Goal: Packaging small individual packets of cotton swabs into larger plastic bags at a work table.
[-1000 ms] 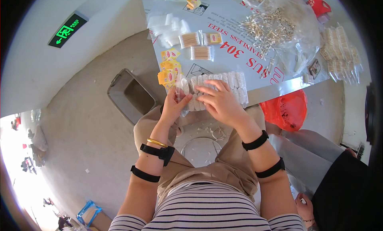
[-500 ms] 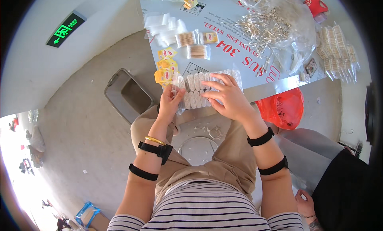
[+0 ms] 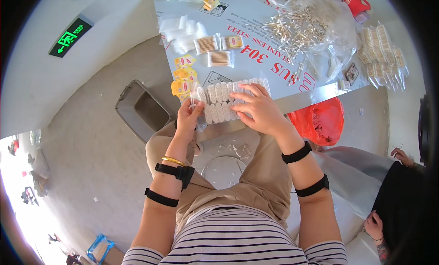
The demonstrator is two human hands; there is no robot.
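At the table's near edge lies a clear bag of cotton swab packs (image 3: pixel 222 113), with two rows of white oval bundles facing up. My left hand (image 3: pixel 187 118) pinches the clear plastic at the bag's left end between thumb and fingers. Across the top of the bag rests my right hand (image 3: pixel 258 107), its fingers spread over the bundles. Yellow printed cards (image 3: pixel 182 87) lie just beyond my left hand. Farther back are small swab packs (image 3: pixel 219 59) with wooden sticks showing.
Loose swabs (image 3: pixel 299 29) spill from a large clear bag at the far right, near stacked swab packs (image 3: pixel 384 52). Empty clear sleeves (image 3: pixel 183 34) lie at the far left. A grey bin (image 3: pixel 141 111) and red bag (image 3: pixel 318 123) flank the table (image 3: pixel 256 75). Another person (image 3: pixel 393 196) is at right.
My view has shifted slightly, so the scene sits a little farther left. Both hands keep their places at the bag. The other person has moved, and a second hand of theirs now shows.
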